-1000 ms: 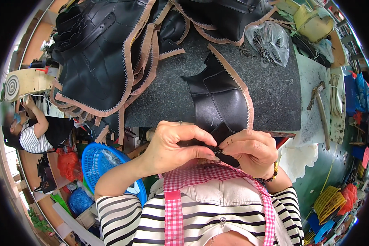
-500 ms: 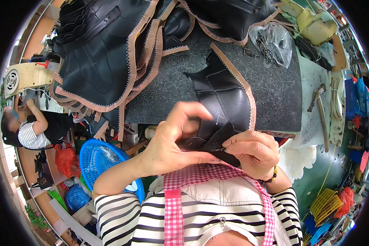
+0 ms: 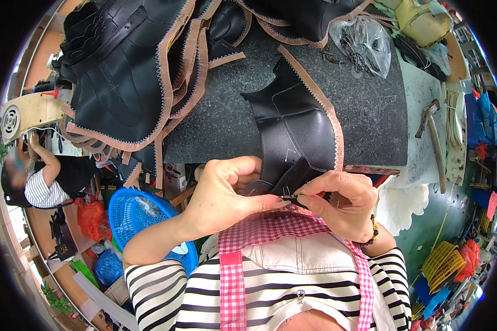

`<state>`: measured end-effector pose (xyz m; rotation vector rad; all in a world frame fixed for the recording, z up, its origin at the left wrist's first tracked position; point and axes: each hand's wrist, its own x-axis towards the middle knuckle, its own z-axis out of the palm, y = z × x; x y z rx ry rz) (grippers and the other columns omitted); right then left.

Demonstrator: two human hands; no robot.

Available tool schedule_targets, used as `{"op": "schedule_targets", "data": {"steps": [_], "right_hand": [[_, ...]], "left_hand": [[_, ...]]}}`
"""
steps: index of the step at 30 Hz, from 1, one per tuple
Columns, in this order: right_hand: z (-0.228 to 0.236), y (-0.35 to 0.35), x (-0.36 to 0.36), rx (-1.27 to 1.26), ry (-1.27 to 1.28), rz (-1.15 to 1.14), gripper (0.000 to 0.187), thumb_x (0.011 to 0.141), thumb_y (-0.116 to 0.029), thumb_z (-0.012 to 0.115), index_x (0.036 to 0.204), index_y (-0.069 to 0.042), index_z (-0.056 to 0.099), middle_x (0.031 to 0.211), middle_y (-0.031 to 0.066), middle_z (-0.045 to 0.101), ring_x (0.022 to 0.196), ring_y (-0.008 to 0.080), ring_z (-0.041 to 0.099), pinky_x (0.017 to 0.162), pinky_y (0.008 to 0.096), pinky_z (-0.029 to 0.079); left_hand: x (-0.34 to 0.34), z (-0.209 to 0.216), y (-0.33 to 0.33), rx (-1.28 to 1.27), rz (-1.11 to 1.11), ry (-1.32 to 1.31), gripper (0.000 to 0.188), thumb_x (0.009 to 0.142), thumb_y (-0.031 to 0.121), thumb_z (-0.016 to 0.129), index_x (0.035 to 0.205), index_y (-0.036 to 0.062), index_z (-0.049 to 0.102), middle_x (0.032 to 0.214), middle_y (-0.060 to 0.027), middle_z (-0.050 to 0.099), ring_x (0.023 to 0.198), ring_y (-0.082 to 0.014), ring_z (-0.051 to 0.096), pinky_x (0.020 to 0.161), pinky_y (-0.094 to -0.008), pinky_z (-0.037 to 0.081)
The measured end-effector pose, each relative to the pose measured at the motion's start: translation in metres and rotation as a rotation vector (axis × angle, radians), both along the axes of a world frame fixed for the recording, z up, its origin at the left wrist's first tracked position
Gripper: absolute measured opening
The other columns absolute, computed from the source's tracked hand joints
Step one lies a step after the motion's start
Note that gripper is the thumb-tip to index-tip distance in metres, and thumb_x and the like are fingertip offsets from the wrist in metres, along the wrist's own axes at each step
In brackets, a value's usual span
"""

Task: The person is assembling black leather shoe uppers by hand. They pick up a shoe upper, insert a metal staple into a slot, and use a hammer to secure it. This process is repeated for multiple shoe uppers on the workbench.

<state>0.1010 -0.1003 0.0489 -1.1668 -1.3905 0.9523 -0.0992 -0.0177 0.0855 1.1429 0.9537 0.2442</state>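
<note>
Fingers grip smooth black leather; zigzag-stitched tan edging curves.

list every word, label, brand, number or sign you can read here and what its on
None can be read with certainty.
Black leather-like piece: pale angled marks, no letters or numbers that I can make out.
Dark work slab: faint pale scratches, no lettering to make out.
Black bag at far left: a small light mark, too small to read.
</note>
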Motion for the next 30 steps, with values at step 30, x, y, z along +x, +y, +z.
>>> {"op": "schedule_targets", "data": {"steps": [30], "right_hand": [[0.003, -0.022, -0.008, 0.192, -0.365, -0.129, 0.024, 0.067, 0.008, 0.073, 0.089, 0.003, 0.065, 0.08, 0.0136, 0.068, 0.064, 0.0245, 0.066, 0.055, 0.0295, 0.052]], "left_hand": [[0.008, 0.0, -0.006, 0.189, -0.111, 0.046, 0.016, 0.083, 0.005, 0.072, 0.096, -0.0038, 0.07, 0.083, -0.0051, 0.07, 0.075, -0.0043, 0.061, 0.066, -0.0207, 0.051]]}}
